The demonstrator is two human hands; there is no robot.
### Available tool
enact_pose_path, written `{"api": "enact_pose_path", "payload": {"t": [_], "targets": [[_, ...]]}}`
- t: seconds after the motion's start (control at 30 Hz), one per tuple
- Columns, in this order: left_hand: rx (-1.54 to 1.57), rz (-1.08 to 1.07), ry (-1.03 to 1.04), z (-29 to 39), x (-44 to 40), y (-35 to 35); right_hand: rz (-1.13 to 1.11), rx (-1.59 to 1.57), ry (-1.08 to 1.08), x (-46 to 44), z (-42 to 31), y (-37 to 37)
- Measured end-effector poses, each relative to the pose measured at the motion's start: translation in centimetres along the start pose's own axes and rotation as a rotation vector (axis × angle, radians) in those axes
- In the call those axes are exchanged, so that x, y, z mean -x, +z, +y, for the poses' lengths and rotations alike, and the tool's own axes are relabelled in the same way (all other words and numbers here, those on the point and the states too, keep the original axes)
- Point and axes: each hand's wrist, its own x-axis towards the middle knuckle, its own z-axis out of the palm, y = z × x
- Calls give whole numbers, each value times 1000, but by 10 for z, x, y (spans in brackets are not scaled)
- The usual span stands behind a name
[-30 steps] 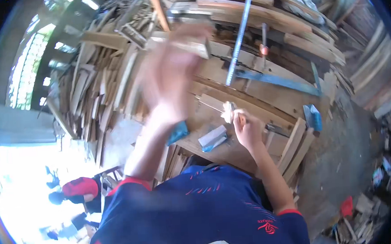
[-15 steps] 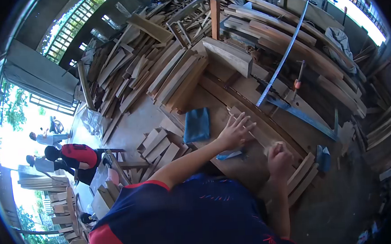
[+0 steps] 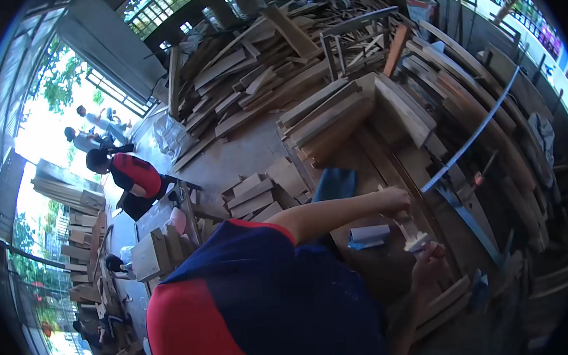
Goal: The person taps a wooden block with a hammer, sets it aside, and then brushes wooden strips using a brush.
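Note:
My left hand (image 3: 396,201) is closed around a narrow wooden strip (image 3: 405,227), whose far tip shows just past the fingers. Below it, my right hand (image 3: 430,264) grips a brush (image 3: 417,241) with pale bristles, which lie at the strip's near end. A white and blue packet (image 3: 368,235) rests on the workbench (image 3: 350,255), left of the brush. Behind my left forearm, partly hidden by it, is a folded blue-green cloth (image 3: 336,183).
Boards (image 3: 329,119) are stacked past the cloth, with wood blocks (image 3: 251,192) to their left. A blue metal bar (image 3: 472,226) and a measuring tape (image 3: 470,137) lie at the right. A person in red and black (image 3: 135,176) sits at the left.
The view has swung to the left. My left hand, spread above the strip before, has closed on it. The brush in my right hand now shows clearly.

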Motion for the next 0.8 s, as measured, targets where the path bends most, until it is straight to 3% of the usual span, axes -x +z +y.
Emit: {"api": "enact_pose_path", "payload": {"t": [0.1, 0.13, 0.2, 0.33, 0.37, 0.57, 0.67, 0.73, 0.8], "targets": [[28, 9, 35, -13, -2, 3, 40, -31, -82, -3, -3, 17], [75, 42, 70, -22, -7, 16, 52, 242, -165, 1, 34, 16], [147, 57, 83, -27, -5, 21, 54, 445, -119, -1, 40, 1], [183, 53, 71, -21, -2, 12, -22, 512, 215, -7, -9, -28], [173, 65, 87, -22, -2, 13, -40, 661, 176, -9, -17, -24], [172, 28, 156, -33, -14, 24, 36, 223, -44, -11, -15, 50], [207, 27, 189, -33, -14, 20, 18, 86, 72, -9, -26, 27], [176, -23, 181, -30, -15, 17, 58, 608, -55, -4, 3, -9], [132, -78, 202, -31, -18, 15, 15, 604, 140, -2, 23, -29]]}}
